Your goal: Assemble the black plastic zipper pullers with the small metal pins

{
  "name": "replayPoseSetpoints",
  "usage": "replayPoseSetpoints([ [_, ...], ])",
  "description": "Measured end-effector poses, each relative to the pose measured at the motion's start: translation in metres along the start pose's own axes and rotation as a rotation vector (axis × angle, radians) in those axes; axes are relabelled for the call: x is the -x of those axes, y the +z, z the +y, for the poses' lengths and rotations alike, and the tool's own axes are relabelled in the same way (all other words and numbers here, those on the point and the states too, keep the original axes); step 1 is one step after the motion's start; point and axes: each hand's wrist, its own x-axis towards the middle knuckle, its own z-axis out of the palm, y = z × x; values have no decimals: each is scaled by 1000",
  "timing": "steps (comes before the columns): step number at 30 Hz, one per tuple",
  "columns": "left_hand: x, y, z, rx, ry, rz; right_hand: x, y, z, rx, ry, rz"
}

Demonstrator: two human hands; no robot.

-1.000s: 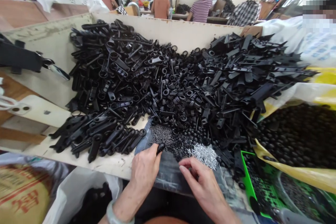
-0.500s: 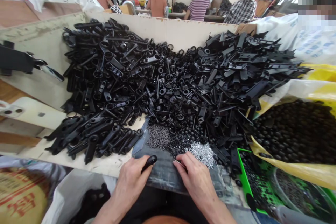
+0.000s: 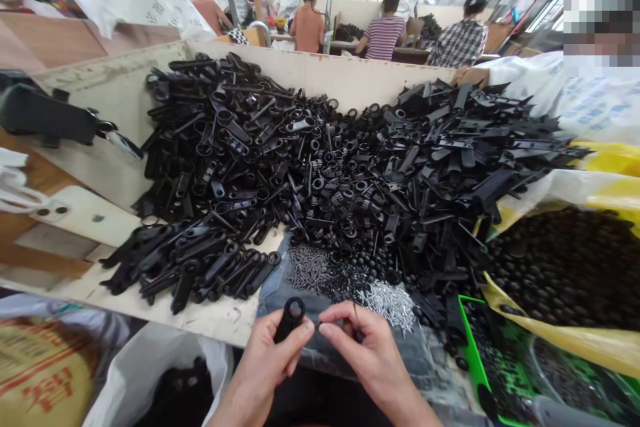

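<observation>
My left hand (image 3: 280,350) is closed round a black plastic handle part (image 3: 290,320), whose ringed end points up and away from me. Close beside it, my right hand (image 3: 363,340) has thumb and forefinger pinched together near the left thumb. What sits in that pinch is too small to make out, and a thin dark piece shows by the curled fingers. Both hands are above a dark cloth mat (image 3: 320,363). Just beyond them lie small grey springs or screws (image 3: 307,267), small black pieces (image 3: 345,287) and a heap of silver pins (image 3: 390,303).
Piles of black plastic parts (image 3: 240,127) fill the walled table. Finished-looking handles (image 3: 200,267) lie in rows at left. A phone (image 3: 95,217) stands at the left edge. On the right are a green basket (image 3: 473,353) and a yellow bag of black balls (image 3: 565,267). Several people sit behind.
My left hand has turned the black handle part so its ring shows. My right hand has moved left, close to it. The camera view has shifted slightly.
</observation>
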Motion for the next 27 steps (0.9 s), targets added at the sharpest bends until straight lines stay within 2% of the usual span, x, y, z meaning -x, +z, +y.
replayPoseSetpoints([
  [3, -5, -3, -6, -82, 68, -6, -2, 1, 4, -7, 74, -35],
  [7, -10, -14, -14, -488, 417, 48, -3, 5, 13, 207, 44, -103],
  [9, -11, -18, -16, -657, 509, 66, -3, 7, 16, 333, -24, -110],
  [12, -11, -19, -18, -674, 460, 65, -4, 8, 14, 351, -50, -78],
  [15, -7, -17, -19, -664, 437, 65, -3, 6, 8, 178, 91, -43],
  [18, -1, -18, -24, -715, 549, 31, 7, 9, 9, -59, 251, -89],
  [20, 3, -21, -29, -739, 659, -7, 17, 15, 17, -200, 325, -103],
  [22, 6, -22, -36, -738, 707, -6, 26, 21, 26, -292, 382, -95],
  [24, 8, -20, -41, -705, 661, 28, 33, 25, 31, -309, 392, -76],
  [27, 9, -14, -42, -581, 451, 58, 34, 25, 26, -198, 268, -35],
])
